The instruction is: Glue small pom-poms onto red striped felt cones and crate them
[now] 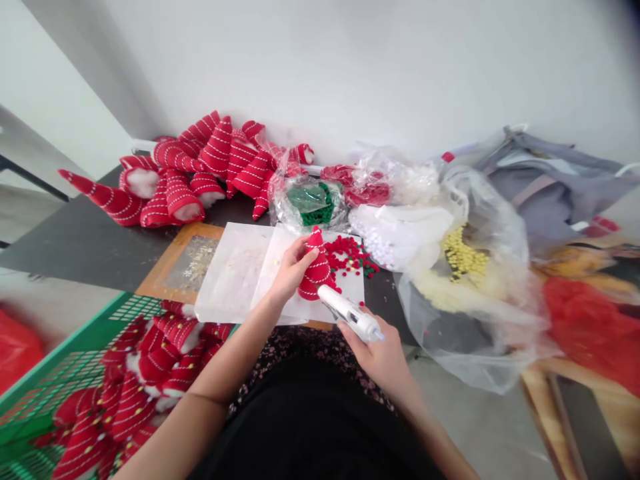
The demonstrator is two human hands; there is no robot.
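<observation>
My left hand [293,263] grips a red cone-shaped hat [317,270] with white stitched lines, its tip pointing away from me. In my right hand [383,357] is a white glue gun [350,313], its nozzle near the lower right side of the hat. Whether the nozzle touches the cloth I cannot tell. Under both lie white paper sheets [235,267]. Small red pom-poms [345,253], with a few green ones, are scattered on the paper just right of the hat.
Stuffed red hats [190,160] are heaped at the back left. A green basket [65,353] of hats with pom-poms stands lower left. Bags of green pom-poms [315,203], white pom-poms [377,243] and yellow pom-poms [463,253] line the table's back and right. A wooden stool [610,413] stands lower right.
</observation>
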